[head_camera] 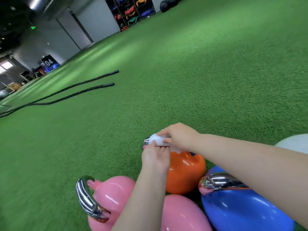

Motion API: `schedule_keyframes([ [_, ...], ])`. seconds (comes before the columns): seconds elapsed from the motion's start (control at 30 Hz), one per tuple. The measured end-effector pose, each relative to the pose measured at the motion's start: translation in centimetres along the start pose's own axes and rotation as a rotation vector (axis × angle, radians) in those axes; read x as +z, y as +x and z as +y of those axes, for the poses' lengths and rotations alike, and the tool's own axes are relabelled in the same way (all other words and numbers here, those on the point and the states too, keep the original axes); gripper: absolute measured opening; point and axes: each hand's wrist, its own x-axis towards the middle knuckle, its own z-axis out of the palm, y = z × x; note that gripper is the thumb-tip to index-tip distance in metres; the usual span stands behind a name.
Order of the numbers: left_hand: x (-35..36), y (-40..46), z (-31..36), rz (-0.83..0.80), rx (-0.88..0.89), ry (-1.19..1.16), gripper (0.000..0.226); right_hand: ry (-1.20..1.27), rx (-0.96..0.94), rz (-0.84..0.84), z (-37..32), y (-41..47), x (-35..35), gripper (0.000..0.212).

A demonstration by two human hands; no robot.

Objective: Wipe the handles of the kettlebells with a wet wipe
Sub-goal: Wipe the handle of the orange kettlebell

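Observation:
An orange kettlebell (185, 172) stands on the green turf, its chrome handle (146, 141) showing only at the left end. A white wet wipe (157, 140) is wrapped over that handle. My right hand (179, 136) pinches the wipe from above. My left hand (155, 158) comes up from below and its fingers hold the wipe and handle. A pink kettlebell (113, 194) with a chrome handle (86, 200) lies at the lower left. A second pink kettlebell (183, 214) and a blue one (241, 209) with a chrome handle (218, 181) sit nearest to me.
Two black battle ropes (71, 92) lie across the turf to the left. A white ball-like object (295, 143) shows at the right edge. Storage shelves (131, 12) with coloured gear and dark balls (166, 4) stand at the far wall.

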Motion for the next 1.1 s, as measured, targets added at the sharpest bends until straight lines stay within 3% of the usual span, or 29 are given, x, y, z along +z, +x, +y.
schedule_keyframes([
  [0.17, 0.7, 0.4, -0.8, 0.064, 0.111, 0.036, 0.035, -0.066, -0.023, -0.050, -0.4, 0.4, 0.0, 0.036],
  [0.37, 0.6, -0.4, -4.8, 0.044, 0.167, 0.368, 0.011, -0.022, 0.011, -0.120, 2.5, -1.2, -2.2, 0.038],
  [0.5, 0.0, -0.1, -6.7, 0.018, 0.226, 0.599, 0.022, -0.017, 0.069, -0.133, 4.6, -2.3, -1.7, 0.024],
  [0.63, -0.8, 0.3, -7.7, -0.010, 0.291, 0.815, 0.017, -0.054, 0.131, -0.144, 5.7, -2.6, -0.8, 0.019],
  [0.7, -1.1, 0.6, -7.8, -0.021, 0.347, 0.983, 0.018, -0.062, 0.166, -0.163, 6.1, -2.7, -0.4, 0.028],
  [0.77, -1.7, 1.3, -7.7, -0.046, 0.404, 1.186, 0.029, -0.094, 0.222, -0.187, 6.3, -2.8, 0.1, 0.040],
  [0.87, -2.1, 2.2, -7.1, -0.099, 0.414, 1.424, 0.026, -0.152, 0.298, -0.215, 6.2, -2.9, 0.6, 0.029],
  [0.93, -2.3, 2.8, -6.5, -0.151, 0.405, 1.522, 0.023, -0.145, 0.384, -0.239, 6.0, -2.8, 0.8, 0.044],
  [1.03, -2.3, 3.2, -5.5, -0.280, 0.329, 1.616, 0.007, 0.017, 0.550, -0.300, 5.9, -2.5, 1.5, 0.043],
  [1.1, -2.6, 3.7, -5.1, -0.358, 0.372, 1.732, 0.016, 0.136, 0.623, -0.323, 6.2, -2.2, 2.1, 0.035],
])
